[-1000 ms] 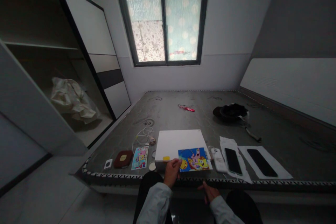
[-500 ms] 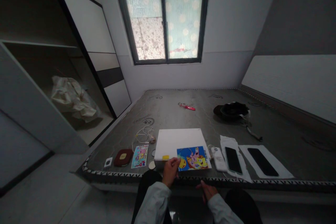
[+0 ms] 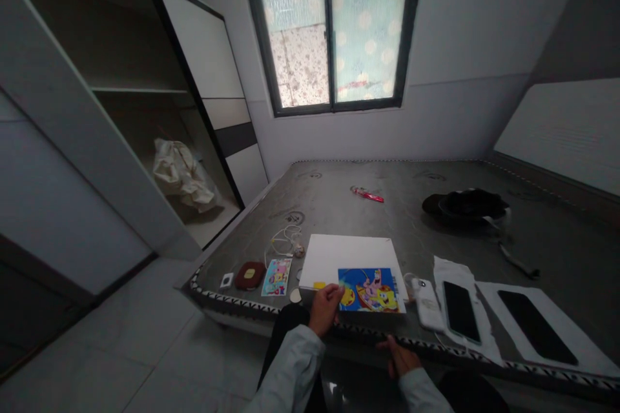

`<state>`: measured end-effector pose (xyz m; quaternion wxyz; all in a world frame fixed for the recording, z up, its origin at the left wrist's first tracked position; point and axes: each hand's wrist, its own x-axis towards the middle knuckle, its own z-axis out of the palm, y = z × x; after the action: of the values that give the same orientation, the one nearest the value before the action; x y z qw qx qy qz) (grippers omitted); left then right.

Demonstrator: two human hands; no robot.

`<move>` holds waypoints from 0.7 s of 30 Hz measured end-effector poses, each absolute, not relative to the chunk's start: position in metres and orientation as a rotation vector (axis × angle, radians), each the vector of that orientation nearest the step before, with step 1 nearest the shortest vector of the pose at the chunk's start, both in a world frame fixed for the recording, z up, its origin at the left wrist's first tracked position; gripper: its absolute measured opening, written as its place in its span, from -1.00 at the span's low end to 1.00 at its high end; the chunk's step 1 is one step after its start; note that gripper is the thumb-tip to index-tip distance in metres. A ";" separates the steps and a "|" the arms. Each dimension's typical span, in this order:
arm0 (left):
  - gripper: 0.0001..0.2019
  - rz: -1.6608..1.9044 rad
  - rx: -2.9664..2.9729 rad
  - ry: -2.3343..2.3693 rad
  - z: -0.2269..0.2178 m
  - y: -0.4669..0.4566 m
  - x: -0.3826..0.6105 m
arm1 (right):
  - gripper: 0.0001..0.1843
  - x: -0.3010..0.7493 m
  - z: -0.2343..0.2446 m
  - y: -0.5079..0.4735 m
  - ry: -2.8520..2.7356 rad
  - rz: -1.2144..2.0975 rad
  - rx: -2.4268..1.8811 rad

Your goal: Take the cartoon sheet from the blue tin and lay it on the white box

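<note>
My left hand [image 3: 325,308] is closed in a pinch on the left edge of a bright cartoon picture [image 3: 371,290], which lies on the near part of a white board [image 3: 347,253] on the grey mattress [image 3: 402,206]. A small yellow tab [image 3: 319,284] sits on the board just above that hand. My right hand [image 3: 400,355] rests low at the mattress's front edge, fingers loosely stretched, holding nothing I can see.
Left of the board lie a smaller cartoon card [image 3: 277,276], a brown case [image 3: 248,274], a small white square [image 3: 226,280] and white earphones [image 3: 285,243]. Right of it are a white phone [image 3: 428,302] and two dark phones on white wrappers [image 3: 460,311] [image 3: 537,326]. Farther back: red item [image 3: 367,194], black headgear [image 3: 465,204].
The view has swung left and tilted, so everything sits farther right in the frame. My hands keep their places on the picture and at the mattress edge.
</note>
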<state>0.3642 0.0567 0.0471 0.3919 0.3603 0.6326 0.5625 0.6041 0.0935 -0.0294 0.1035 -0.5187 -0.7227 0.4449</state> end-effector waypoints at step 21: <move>-0.57 1.089 1.046 2.135 0.073 0.198 0.271 | 0.12 0.615 -0.027 0.111 -2.023 1.463 -1.452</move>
<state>0.2708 0.1983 0.0729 0.2604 0.3861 0.7882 0.4022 0.6145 0.1110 -0.0266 0.1266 -0.4987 -0.6949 0.5024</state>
